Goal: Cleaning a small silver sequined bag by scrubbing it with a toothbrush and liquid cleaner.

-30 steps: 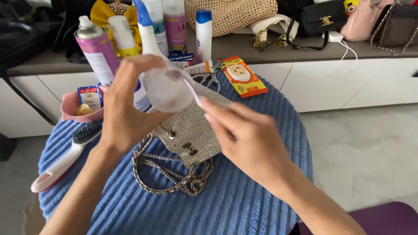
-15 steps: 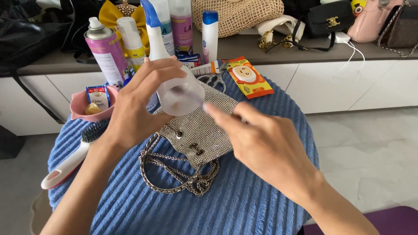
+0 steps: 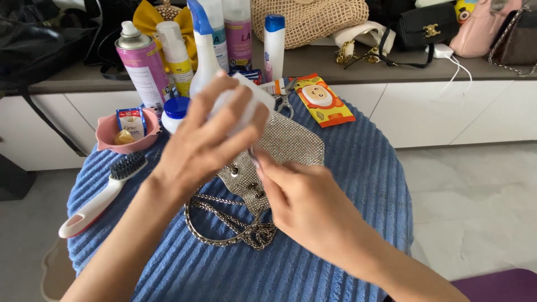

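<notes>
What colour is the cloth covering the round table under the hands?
Blue, with a ribbed corduroy-like texture; the cloth shows in the head view, the only one.

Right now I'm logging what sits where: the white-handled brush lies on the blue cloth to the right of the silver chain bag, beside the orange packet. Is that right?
Not quite. The head view shows the white-handled brush on the blue cloth to the left of the silver chain bag, near the pink bowl. The orange packet lies on the far right side, away from it.

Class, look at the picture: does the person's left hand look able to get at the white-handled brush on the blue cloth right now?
Probably not at once: the left hand is wrapped around a pale container, so it is occupied. The brush lies uncovered close by, with nothing between.
</notes>
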